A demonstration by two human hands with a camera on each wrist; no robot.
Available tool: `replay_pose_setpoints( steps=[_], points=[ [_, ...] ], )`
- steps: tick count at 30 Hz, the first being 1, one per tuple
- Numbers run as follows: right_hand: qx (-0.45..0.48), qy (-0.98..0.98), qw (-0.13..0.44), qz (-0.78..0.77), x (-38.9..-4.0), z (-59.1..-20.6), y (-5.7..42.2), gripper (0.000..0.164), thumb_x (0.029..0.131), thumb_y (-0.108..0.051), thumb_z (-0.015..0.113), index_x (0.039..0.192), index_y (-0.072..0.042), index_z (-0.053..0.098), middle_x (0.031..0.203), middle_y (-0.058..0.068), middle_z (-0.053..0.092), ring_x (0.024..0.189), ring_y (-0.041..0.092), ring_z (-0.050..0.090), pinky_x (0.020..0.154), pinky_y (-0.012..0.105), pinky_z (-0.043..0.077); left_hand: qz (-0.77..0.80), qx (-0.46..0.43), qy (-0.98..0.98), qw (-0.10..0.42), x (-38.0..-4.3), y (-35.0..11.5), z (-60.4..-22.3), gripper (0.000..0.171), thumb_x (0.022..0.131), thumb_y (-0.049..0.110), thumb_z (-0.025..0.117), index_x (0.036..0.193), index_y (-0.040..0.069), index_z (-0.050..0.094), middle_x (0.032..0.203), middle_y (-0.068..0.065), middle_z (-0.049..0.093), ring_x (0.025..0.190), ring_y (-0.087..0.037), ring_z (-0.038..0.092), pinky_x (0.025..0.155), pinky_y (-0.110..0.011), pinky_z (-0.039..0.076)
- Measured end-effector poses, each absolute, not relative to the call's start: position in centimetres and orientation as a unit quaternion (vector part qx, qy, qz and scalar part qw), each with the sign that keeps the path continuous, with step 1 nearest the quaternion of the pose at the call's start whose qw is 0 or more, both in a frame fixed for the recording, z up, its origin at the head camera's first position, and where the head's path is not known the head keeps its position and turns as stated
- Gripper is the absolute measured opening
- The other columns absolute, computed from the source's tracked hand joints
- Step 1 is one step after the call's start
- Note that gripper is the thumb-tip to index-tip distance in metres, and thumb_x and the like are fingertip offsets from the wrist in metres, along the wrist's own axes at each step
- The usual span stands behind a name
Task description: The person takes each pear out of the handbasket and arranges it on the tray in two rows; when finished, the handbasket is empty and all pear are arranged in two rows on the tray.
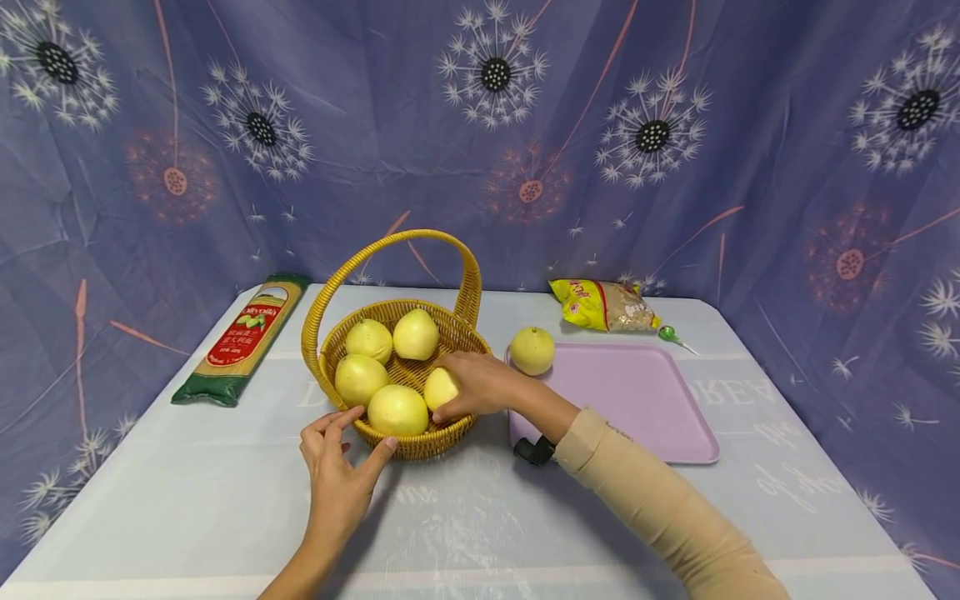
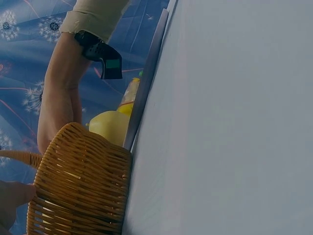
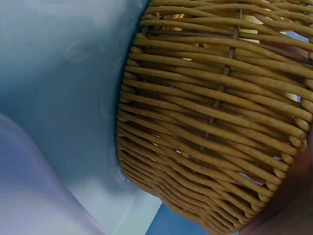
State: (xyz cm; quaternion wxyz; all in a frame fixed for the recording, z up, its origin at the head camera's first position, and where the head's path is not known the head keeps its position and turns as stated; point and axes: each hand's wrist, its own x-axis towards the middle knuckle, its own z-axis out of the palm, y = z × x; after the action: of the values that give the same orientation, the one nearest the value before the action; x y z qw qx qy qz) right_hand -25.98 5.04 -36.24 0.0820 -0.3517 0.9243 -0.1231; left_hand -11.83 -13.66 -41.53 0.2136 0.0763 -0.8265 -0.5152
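My right hand (image 1: 480,383) reaches over the right rim into a woven basket (image 1: 420,450) and grips a yellow pear (image 1: 441,389) inside it. Several other pears lie around it in the basket, one of them at the front (image 1: 397,411). At the basket's front left, my left hand (image 1: 337,467) touches the rim with its fingertips, the thumb spread against the outer wall. In the right wrist view the basket's weave (image 3: 210,112) hides the held pear and most of the hand. One more pear (image 1: 532,350) sits at the tray's back left corner.
A lilac tray (image 1: 622,400) lies right of the basket, under the right forearm. Behind it are a yellow snack bag (image 1: 603,305) and a green-headed lollipop (image 1: 669,334). A green and red pasta pack (image 1: 243,337) lies at the left. The basket's tall handle (image 1: 408,236) arches above it.
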Motion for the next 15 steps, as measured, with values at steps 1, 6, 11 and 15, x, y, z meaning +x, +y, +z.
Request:
replay_pose_setpoints(
  steps=[1,6,11,15],
  points=[
    [-0.353,0.923,0.079,-0.132,-26.0,-36.3,5.1,0.078,0.072,-0.055,0.074,0.134,-0.015,0.048,0.13,0.001,0.056,0.118,0.018,0.053,0.098,0.04,0.045,-0.515,0.076,-0.826,0.214,-11.8,-13.7,-41.5,0.056,0.078,0.018,0.077,0.125,0.004,0.052,0.124,-0.016,0.031,0.119,-0.021,0.027,0.088,-0.033,0.033],
    [-0.349,0.916,0.064,-0.185,-26.2,-36.3,5.5,0.077,0.072,-0.049,0.076,0.134,-0.014,0.047,0.128,0.001,0.057,0.112,0.016,0.054,0.087,0.035,0.049,-0.518,0.075,-0.824,0.217,-11.8,-13.7,-41.6,0.056,0.077,0.017,0.078,0.126,0.003,0.052,0.123,-0.016,0.031,0.119,-0.02,0.026,0.087,-0.032,0.033],
    [-0.338,0.904,0.063,-0.256,-26.4,-36.3,6.1,0.075,0.071,-0.045,0.077,0.134,-0.018,0.046,0.12,-0.002,0.057,0.101,0.015,0.054,0.077,0.03,0.049,-0.522,0.076,-0.822,0.217,-11.9,-13.7,-41.6,0.057,0.077,0.017,0.078,0.126,0.003,0.052,0.123,-0.015,0.031,0.119,-0.019,0.026,0.088,-0.032,0.033],
    [-0.316,0.898,0.063,-0.299,-26.3,-36.3,6.5,0.074,0.07,-0.046,0.077,0.133,-0.024,0.044,0.116,-0.003,0.058,0.097,0.016,0.056,0.074,0.03,0.049,-0.523,0.076,-0.821,0.217,-11.9,-13.7,-41.6,0.057,0.077,0.017,0.078,0.126,0.003,0.052,0.123,-0.016,0.031,0.119,-0.018,0.025,0.088,-0.032,0.033]
  ],
)
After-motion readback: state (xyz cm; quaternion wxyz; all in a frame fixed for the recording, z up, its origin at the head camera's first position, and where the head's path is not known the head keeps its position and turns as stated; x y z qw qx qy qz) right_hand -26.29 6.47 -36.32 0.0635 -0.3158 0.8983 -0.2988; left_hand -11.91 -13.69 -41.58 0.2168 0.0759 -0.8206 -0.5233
